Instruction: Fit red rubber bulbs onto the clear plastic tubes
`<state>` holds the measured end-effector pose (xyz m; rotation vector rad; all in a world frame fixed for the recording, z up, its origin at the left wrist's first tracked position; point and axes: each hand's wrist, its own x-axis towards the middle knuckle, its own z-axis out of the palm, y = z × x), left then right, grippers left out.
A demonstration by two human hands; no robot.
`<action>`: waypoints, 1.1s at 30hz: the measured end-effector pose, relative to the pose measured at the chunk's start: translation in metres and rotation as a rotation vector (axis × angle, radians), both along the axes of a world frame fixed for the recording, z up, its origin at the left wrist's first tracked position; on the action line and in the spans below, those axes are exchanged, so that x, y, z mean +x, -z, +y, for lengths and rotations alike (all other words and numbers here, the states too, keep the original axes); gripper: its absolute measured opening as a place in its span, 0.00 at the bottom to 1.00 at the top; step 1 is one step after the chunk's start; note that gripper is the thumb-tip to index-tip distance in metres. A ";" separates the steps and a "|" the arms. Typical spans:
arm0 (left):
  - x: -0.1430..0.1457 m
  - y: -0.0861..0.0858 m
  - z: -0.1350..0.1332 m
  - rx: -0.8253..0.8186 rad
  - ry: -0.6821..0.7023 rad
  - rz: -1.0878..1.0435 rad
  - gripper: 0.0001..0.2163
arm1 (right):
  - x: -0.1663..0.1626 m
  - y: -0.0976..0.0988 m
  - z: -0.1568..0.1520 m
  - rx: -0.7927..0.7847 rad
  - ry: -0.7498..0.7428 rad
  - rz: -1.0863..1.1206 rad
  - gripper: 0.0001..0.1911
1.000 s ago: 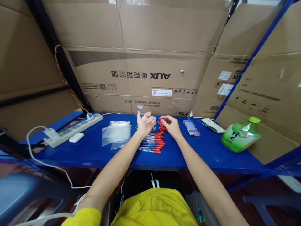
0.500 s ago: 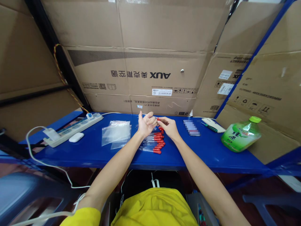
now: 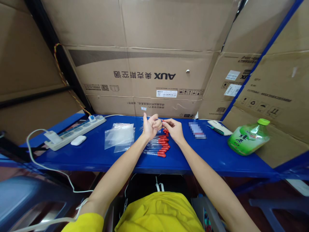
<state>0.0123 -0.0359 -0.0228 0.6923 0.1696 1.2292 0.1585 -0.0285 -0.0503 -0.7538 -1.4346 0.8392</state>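
Note:
Over the middle of the blue table [image 3: 96,154], my left hand [image 3: 149,126] is curled, pinching a thin clear dropper tube. Touching it from the right, my right hand [image 3: 173,129] pinches a small red rubber bulb at the tube's end. Just below both hands lies a row of several clear droppers with red bulbs [image 3: 159,146]. More loose red bulbs [image 3: 166,131] sit under my right hand.
A stack of clear plastic bags [image 3: 119,135] lies left of the droppers. Further left are a white power strip [image 3: 72,132] and a white earbud case [image 3: 78,140]. A phone [image 3: 197,130], a white device [image 3: 219,127] and a green bottle [image 3: 248,137] lie right. Cardboard boxes [image 3: 149,74] wall the back.
My hands, apart a second ago with the right one over the loose bulbs, have come together. The right hand now holds a red bulb against the tube in my left hand.

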 end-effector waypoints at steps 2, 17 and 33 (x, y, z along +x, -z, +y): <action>0.000 0.000 0.000 -0.003 0.003 0.014 0.33 | -0.001 -0.001 -0.001 -0.009 0.012 0.021 0.16; -0.001 -0.003 0.002 -0.062 -0.026 0.027 0.31 | -0.003 -0.003 -0.005 0.016 0.040 -0.005 0.16; -0.004 0.001 0.009 -0.026 -0.009 0.120 0.29 | 0.005 -0.002 -0.009 0.192 0.157 -0.218 0.11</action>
